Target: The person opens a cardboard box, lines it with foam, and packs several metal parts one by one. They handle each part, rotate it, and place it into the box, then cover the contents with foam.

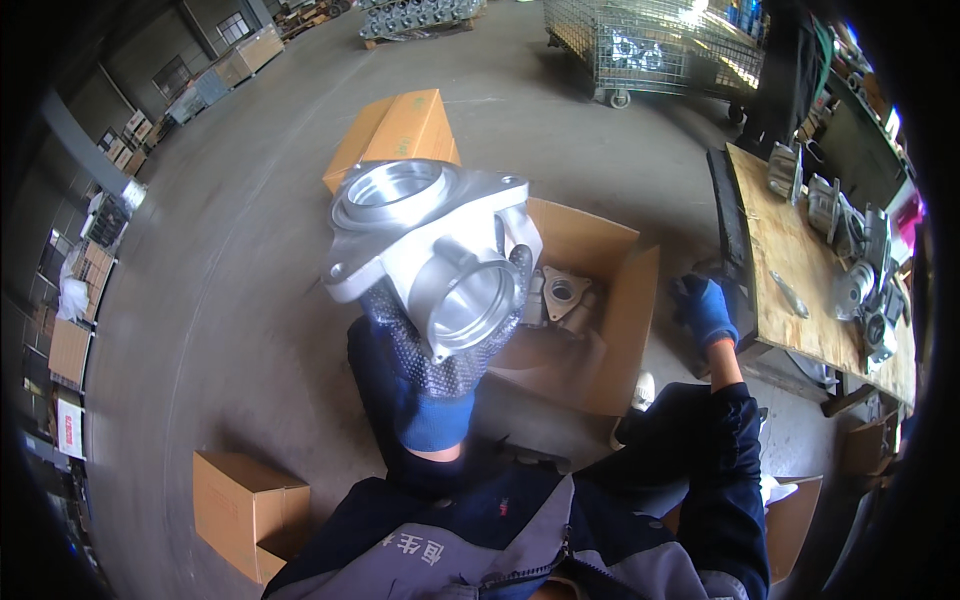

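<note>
Floor [250,300]: carton [625,340], perhaps two, behind casting [420,262].

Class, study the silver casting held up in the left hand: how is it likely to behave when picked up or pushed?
The casting looks like thick-walled metal, so it is probably stiff and fairly heavy. Its smooth, shiny surface may be slippery. Its projecting corners would likely make it catch or tip rather than roll freely.

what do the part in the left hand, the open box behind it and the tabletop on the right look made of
Held part: metal, perhaps cast aluminium; silvery grey, dull body with shinier, smooth-looking round openings.
Open box: most likely cardboard; thin, matte brown walls.
Tabletop: wood, probably plywood; pale, streaky grain, seemingly unpainted.
</note>
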Available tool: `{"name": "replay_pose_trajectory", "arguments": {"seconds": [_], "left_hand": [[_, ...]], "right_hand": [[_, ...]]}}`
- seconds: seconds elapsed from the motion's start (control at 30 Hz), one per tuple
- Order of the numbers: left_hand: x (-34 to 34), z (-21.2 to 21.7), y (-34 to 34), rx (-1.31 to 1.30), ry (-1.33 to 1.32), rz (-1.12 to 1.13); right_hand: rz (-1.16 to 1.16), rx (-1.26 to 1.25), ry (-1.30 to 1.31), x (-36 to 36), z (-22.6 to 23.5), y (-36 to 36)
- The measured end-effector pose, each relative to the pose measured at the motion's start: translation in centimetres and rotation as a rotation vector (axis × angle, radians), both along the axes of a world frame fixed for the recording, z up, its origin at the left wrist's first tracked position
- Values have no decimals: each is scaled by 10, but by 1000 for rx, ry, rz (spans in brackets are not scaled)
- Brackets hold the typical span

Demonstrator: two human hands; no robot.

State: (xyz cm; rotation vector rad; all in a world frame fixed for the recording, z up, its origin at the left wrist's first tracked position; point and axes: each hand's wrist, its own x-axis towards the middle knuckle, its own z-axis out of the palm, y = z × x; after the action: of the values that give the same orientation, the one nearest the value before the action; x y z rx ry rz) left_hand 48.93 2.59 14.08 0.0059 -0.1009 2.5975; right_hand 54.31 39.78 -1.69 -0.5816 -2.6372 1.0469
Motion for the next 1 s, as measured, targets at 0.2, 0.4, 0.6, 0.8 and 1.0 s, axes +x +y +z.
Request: {"name": "replay_pose_trajectory", "arguments": {"seconds": [0.2,0.4,0.6,0.8,1.0], "left_hand": [[14,-5,-6,-129,99,75],[1,-11,-10,-23,81,-57],[1,10,-25,-75,112,52],[9,2,-36,-130,117,99],[0,-15,-30,-148,122,92]], "right_hand": [[25,-71,-45,-5,-3,0],[-23,19,-90,-4,1,3],[92,32,-40,-14,4,-17],[61,-95,-90,-15,6,-15],[50,-145,-92,-11,-3,-6]]}}
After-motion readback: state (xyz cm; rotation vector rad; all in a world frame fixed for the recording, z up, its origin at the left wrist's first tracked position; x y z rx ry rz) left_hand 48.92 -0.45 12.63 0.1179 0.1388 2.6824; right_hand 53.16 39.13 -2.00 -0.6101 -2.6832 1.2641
